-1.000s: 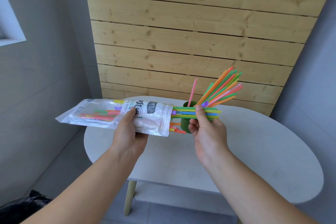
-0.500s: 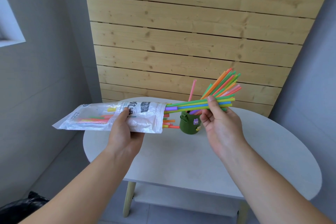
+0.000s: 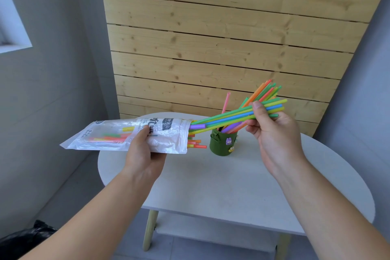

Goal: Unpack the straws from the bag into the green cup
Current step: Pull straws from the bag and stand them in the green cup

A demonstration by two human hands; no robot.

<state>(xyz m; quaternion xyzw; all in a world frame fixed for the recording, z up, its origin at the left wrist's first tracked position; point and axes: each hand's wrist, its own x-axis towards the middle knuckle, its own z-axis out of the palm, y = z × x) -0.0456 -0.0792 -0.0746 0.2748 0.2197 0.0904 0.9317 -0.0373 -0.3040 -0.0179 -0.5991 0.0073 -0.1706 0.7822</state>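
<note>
- While the right hand [image 3: 274, 131] is pinching a small bundle of straws [image 3: 236, 115] between thumb and fingers, their left ends are sitting inside the mouth of the plastic bag [image 3: 135, 136], so a sideways pull could be dragging the loose short-showing straws [image 3: 197, 144] out onto the counter [image 3: 211, 186].
- The left hand [image 3: 143, 154] is gripping the bag from below, thumb pressed on top, holding it level above the counter's left edge; any tilt toward the open right end risks spilling what is lying inside.
- The green cup [image 3: 223, 143] is standing on the far middle of the counter, just right of the bag's mouth, and the straws leaning in it [image 3: 263, 93] are fanning up to the right; swinging the bundle in low could be knocking them or tipping the cup.
- Counting: one bag, one cup, about five straws in the pinched bundle, roughly ten standing in the cup, and several more in the bag, too overlapped to count exactly.
</note>
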